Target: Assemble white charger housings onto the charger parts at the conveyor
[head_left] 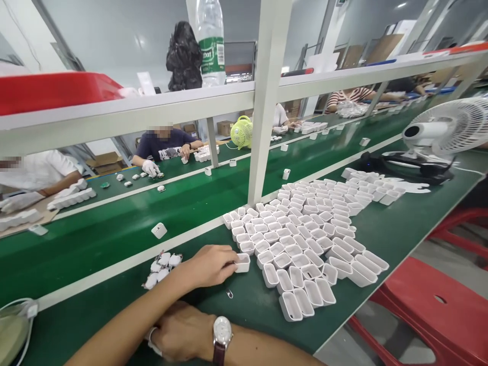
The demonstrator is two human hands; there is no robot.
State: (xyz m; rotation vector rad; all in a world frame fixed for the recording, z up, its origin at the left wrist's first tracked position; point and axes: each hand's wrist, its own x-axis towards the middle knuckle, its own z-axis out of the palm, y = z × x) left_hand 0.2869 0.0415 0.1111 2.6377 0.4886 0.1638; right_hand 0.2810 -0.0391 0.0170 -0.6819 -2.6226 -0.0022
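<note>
Fingers first, and the right hand (185, 329), low on the near-left stretch of the worktop (244, 333), has them curled around a white piece (154, 342), most of it hidden, with a watch (222, 331) strapped at that wrist! Across the green belt, a co-worker's gloved hand (150, 168) rests by small white parts on the opposite side. On the belt itself lies a loose white casing (159, 230), and just this side of the worktop's far edge sits a cluster of small white assemblies (162, 268), partly covered by the left forearm. That arm crosses over the right hand, and look at the left hand (213, 265): fingers pinching the left end of an open white box (243, 263), just short of the massed rows! Below it, a small silvery piece (229, 294) lies alone. Then come the rows of white boxes (293, 250), packed side by side, open tops up, spreading from the far edge towards the near-right edge. Farther along that side, a white fan (427, 132) stands on the worktop, and past the near-right edge, lower down, there's a red stool (438, 310).
</note>
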